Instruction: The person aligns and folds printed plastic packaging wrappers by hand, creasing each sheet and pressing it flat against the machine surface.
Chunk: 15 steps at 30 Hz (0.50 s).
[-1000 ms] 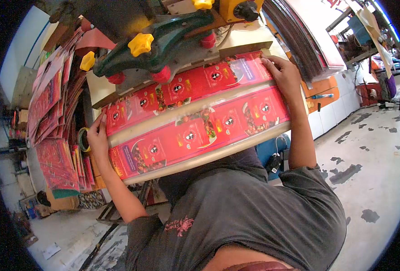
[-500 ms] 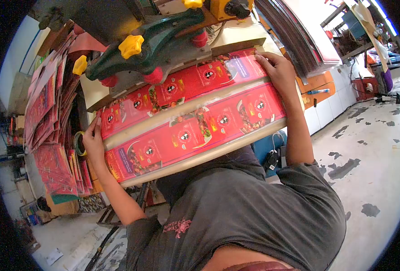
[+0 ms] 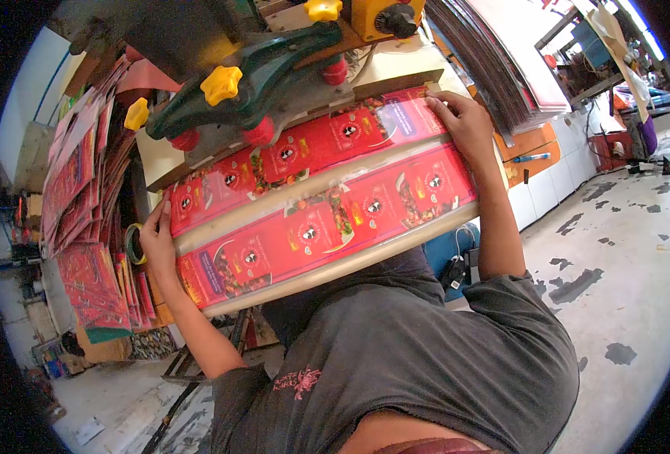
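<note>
A wide red printed sheet (image 3: 274,246), perhaps a stack, lies slanted in front of me with two rows of food pictures and pale bands. My left hand (image 3: 158,236) grips its left end, the thumb on the top near the edge. At the far right corner my right hand (image 3: 465,125) holds the other end, thumb above and the remaining fingers mostly hidden. The sheet's far edge lies close to a straight guide bar (image 3: 403,82) on the machine bed. Above that edge sits a dark green clamp arm (image 3: 282,72) with red feet (image 3: 258,131) and yellow knobs (image 3: 221,85).
Piles of red printed sheets (image 3: 77,178) lean at the left, with a tape roll (image 3: 134,244) beside them. A tall stack of sheets (image 3: 513,64) stands at the right back. A blue pen (image 3: 532,157) lies on an orange board (image 3: 543,144).
My right hand has shifted very slightly toward me at the sheet's corner. Otherwise the sheet and my left hand look almost the same.
</note>
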Tool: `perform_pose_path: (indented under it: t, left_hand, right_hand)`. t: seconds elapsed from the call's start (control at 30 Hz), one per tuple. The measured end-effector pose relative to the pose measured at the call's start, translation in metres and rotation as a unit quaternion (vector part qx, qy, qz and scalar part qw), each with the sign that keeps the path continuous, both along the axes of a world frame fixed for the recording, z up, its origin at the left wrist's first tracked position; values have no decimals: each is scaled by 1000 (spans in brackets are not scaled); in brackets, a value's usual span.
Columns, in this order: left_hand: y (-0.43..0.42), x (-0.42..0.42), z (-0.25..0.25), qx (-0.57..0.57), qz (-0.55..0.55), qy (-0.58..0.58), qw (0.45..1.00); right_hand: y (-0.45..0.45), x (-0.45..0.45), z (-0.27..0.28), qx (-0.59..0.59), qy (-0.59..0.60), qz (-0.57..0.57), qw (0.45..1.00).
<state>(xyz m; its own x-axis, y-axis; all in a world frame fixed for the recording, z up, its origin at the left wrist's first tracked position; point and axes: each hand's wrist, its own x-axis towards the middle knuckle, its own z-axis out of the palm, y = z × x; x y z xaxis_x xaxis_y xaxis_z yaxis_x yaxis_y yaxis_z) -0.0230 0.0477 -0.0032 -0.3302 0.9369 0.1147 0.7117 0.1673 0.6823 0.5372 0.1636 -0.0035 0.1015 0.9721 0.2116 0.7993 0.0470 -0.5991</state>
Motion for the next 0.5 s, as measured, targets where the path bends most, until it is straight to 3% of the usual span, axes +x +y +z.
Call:
perform_pose_path:
  t: [0.5]
  left_hand:
    - [0,-2,-2,-9,10,8,1000]
  right_hand:
    - [5,2,2,-35,5,-11,999]
